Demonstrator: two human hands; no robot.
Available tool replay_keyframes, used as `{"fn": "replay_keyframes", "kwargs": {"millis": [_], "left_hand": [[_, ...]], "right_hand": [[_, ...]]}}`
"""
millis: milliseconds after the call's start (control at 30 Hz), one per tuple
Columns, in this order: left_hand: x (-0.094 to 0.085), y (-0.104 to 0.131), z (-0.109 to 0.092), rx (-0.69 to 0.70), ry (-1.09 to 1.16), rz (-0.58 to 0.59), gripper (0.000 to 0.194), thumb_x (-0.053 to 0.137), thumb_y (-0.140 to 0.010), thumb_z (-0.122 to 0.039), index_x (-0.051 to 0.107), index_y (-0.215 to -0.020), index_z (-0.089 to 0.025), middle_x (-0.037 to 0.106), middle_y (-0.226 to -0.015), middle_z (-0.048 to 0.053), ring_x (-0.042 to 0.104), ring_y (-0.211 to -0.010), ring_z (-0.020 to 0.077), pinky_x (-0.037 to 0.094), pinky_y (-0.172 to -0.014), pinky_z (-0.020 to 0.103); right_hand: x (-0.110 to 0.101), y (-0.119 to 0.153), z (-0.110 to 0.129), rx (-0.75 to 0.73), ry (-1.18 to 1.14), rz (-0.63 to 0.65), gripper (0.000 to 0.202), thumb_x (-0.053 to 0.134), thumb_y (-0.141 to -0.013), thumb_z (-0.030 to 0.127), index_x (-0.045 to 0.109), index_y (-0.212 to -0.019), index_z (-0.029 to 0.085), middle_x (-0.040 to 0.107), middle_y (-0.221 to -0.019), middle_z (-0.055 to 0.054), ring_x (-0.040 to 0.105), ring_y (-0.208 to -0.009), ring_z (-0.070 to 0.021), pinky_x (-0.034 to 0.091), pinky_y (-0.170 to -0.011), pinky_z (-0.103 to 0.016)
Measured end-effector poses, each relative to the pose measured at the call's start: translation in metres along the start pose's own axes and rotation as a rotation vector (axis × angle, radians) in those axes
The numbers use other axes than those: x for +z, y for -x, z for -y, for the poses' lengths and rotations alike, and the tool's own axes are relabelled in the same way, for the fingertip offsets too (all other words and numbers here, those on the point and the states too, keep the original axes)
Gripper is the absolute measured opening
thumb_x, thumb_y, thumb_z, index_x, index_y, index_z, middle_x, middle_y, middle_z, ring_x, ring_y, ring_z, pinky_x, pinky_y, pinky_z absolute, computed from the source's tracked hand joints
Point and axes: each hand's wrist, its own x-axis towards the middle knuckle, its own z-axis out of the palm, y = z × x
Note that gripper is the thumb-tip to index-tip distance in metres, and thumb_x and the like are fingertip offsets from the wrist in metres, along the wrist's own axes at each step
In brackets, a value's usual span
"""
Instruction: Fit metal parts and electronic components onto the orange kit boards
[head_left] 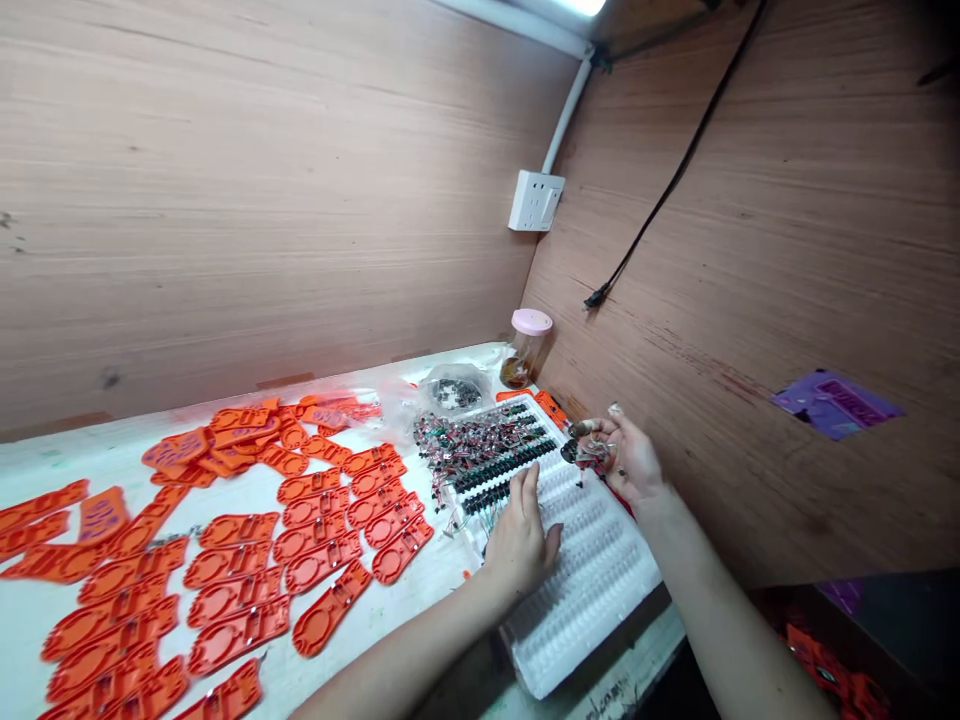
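Note:
A white foam tray (592, 560) with rows of small slots lies tilted across the table. Its far rows are filled with small black parts (506, 470). My left hand (521, 540) is over the tray's left side beside those rows, its thumb apart from the fingers, and I see nothing held in it. Above the tray's right edge, my right hand (634, 455) is closed around a bunch of small wired components (594, 455) with red, black and pale leads. A large pile of similar wired components (465, 445) covers the tray's far left corner.
Orange plastic casings (240, 620) lie in rows and heaps on the left of the white table. A clear bag of small dark parts (456, 390) and a pink-lidded jar (526, 350) stand behind the tray. A black cable (675, 180) hangs along the right wooden wall.

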Motion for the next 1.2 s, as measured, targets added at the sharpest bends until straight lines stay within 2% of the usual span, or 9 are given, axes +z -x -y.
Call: {"fn": "replay_keyframes", "kwargs": {"millis": [100, 233, 367, 533, 700, 800, 1000, 1100, 1200], "left_hand": [[-0.029, 0.012, -0.017, 0.132, 0.055, -0.102, 0.086, 0.058, -0.079, -0.029, 0.003, -0.144, -0.019, 0.02, -0.148, 0.017, 0.017, -0.139, 0.0314, 0.021, -0.112, 0.052], [-0.086, 0.055, -0.021, 0.24, 0.376, 0.131, 0.075, 0.064, -0.07, -0.016, 0.031, -0.137, -0.024, 0.043, -0.133, 0.011, 0.042, -0.124, 0.0264, 0.038, -0.103, 0.04], [-0.13, 0.126, -0.005, -0.029, 0.458, 0.356, 0.07, 0.069, -0.064, -0.014, 0.043, -0.128, -0.025, 0.05, -0.112, 0.007, 0.051, -0.105, 0.0235, 0.045, -0.091, 0.036], [-0.151, 0.196, 0.007, -0.31, 0.414, 0.277, 0.056, 0.07, -0.071, -0.018, 0.048, -0.121, -0.024, 0.049, -0.108, 0.005, 0.05, -0.102, 0.0204, 0.044, -0.09, 0.033], [-0.148, 0.222, 0.022, -0.376, 0.252, 0.065, 0.061, 0.065, -0.067, -0.008, 0.043, -0.122, -0.023, 0.048, -0.109, 0.005, 0.048, -0.104, 0.02, 0.042, -0.09, 0.033], [-0.143, 0.23, 0.037, -0.381, 0.07, 0.037, 0.055, 0.059, -0.067, -0.007, 0.046, -0.118, -0.021, 0.05, -0.106, 0.006, 0.049, -0.1, 0.0211, 0.044, -0.086, 0.035], [-0.137, 0.245, 0.052, -0.31, -0.299, 0.107, 0.053, 0.057, -0.073, -0.012, 0.046, -0.124, -0.021, 0.053, -0.112, 0.01, 0.046, -0.106, 0.0281, 0.045, -0.088, 0.045], [-0.141, 0.24, 0.05, -0.175, -0.446, 0.097, 0.064, 0.061, -0.078, -0.027, 0.036, -0.137, -0.024, 0.045, -0.13, 0.014, 0.039, -0.118, 0.0345, 0.042, -0.092, 0.053], [-0.144, 0.206, 0.043, -0.051, -0.454, 0.109, 0.072, 0.059, -0.082, -0.039, 0.024, -0.143, -0.023, 0.029, -0.146, 0.015, 0.03, -0.129, 0.0357, 0.039, -0.097, 0.054]], "right_hand": [[0.02, 0.051, 0.008, 0.037, 0.063, 0.169, 0.049, 0.029, -0.091, 0.05, 0.061, -0.077, 0.015, 0.06, -0.051, -0.006, 0.052, -0.038, -0.0137, 0.041, -0.039, -0.023], [0.048, 0.118, -0.028, 0.083, 0.107, 0.609, 0.06, 0.028, -0.088, 0.063, 0.063, -0.082, 0.014, 0.062, -0.052, -0.007, 0.054, -0.043, -0.0145, 0.041, -0.044, -0.023], [0.077, 0.148, -0.085, 0.207, 0.136, 0.924, 0.06, 0.029, -0.09, 0.062, 0.063, -0.088, 0.013, 0.058, -0.055, -0.003, 0.049, -0.044, -0.0106, 0.038, -0.045, -0.021], [0.115, 0.157, -0.128, 0.282, 0.202, 1.1, 0.058, 0.034, -0.09, 0.061, 0.063, -0.086, 0.012, 0.051, -0.057, -0.001, 0.046, -0.048, -0.0093, 0.037, -0.049, -0.021], [0.134, 0.162, -0.156, 0.247, 0.215, 1.116, 0.057, 0.032, -0.09, 0.061, 0.062, -0.098, 0.014, 0.052, -0.064, -0.001, 0.048, -0.057, -0.0118, 0.04, -0.056, -0.024], [0.137, 0.162, -0.168, 0.144, 0.246, 1.137, 0.05, 0.032, -0.093, 0.056, 0.06, -0.108, 0.017, 0.058, -0.088, -0.006, 0.054, -0.082, -0.0169, 0.044, -0.078, -0.031], [0.104, 0.156, -0.125, -0.048, 0.639, 1.177, 0.037, 0.039, -0.093, 0.047, 0.058, -0.117, 0.025, 0.042, -0.136, -0.009, 0.04, -0.125, -0.0226, 0.03, -0.105, -0.039], [0.054, 0.126, -0.087, -0.162, 0.677, 0.895, 0.035, 0.041, -0.092, 0.047, 0.062, -0.11, 0.025, 0.052, -0.126, -0.009, 0.048, -0.118, -0.024, 0.035, -0.102, -0.041], [0.003, 0.071, -0.062, -0.321, 0.532, 0.308, 0.036, 0.041, -0.09, 0.05, 0.061, -0.103, 0.024, 0.061, -0.108, -0.008, 0.057, -0.103, -0.0236, 0.041, -0.095, -0.043]]}}
